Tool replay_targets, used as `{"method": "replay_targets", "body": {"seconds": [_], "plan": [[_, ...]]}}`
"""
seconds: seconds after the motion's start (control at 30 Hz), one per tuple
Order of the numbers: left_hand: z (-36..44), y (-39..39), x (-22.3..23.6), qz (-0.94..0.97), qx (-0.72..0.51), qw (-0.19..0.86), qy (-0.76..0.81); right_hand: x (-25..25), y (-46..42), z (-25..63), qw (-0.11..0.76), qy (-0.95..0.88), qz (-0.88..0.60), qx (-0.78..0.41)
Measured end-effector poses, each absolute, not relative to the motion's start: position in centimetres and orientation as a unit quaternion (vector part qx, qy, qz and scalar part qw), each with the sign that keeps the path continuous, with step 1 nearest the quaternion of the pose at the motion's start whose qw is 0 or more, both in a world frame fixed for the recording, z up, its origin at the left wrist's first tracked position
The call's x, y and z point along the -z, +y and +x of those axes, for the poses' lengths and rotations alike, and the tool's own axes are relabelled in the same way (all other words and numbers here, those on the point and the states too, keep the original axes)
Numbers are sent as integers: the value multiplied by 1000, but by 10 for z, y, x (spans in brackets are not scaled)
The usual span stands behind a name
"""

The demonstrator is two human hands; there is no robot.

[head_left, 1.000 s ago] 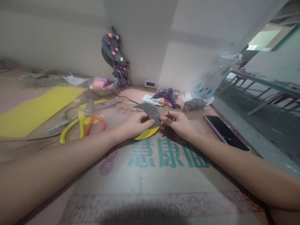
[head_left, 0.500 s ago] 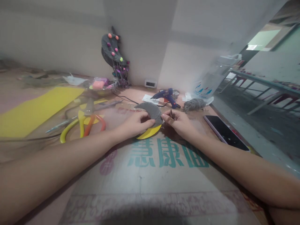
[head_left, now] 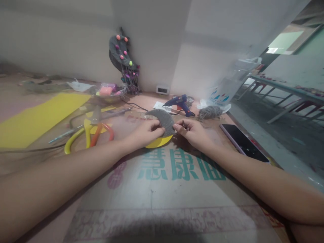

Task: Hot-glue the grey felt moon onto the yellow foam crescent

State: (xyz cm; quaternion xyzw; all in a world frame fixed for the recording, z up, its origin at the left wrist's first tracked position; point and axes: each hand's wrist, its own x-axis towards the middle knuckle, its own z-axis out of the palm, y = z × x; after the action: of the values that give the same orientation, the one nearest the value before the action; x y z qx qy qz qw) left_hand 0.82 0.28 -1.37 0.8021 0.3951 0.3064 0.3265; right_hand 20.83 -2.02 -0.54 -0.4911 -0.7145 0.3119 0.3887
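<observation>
A crescent moon shape (head_left: 165, 120), its upper part wrapped in grey yarn and its lower part bare yellow, is gripped by my left hand (head_left: 148, 133), thumb on the front face. At the crescent's right edge my right hand (head_left: 191, 131) is closed in a pinch. A small dark bundle of yarn (head_left: 186, 126) shows between its fingers, mostly hidden. Both hands are above a cardboard sheet (head_left: 162, 195) with green printed characters.
Scissors (head_left: 88, 131) with yellow and orange handles lie to the left, near a yellow sheet (head_left: 43, 118). Behind are a blue glue gun (head_left: 181, 103), a grey yarn ball (head_left: 210, 113), a bottle (head_left: 227, 84) and a decorated grey crescent (head_left: 117, 54). A phone (head_left: 243, 141) lies right.
The crescent has tilted slightly and shifted a little left and up in my left hand. My right fingers have turned slightly, covering more of the dark bundle.
</observation>
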Motion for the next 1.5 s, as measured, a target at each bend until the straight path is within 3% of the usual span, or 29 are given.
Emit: {"method": "replay_targets", "body": {"seconds": [0.57, 0.87, 1.5], "plan": [[7, 7, 19, 801, -310, 316, 403, 4, -24, 208, 358, -751, -494, -252], [7, 6, 16, 786, -335, 387, 347, 1, -23, 207, 376, -741, -491, -260], [7, 4, 16, 797, -331, 356, 358, -1, -24, 205, 380, -735, -493, -268]]}}
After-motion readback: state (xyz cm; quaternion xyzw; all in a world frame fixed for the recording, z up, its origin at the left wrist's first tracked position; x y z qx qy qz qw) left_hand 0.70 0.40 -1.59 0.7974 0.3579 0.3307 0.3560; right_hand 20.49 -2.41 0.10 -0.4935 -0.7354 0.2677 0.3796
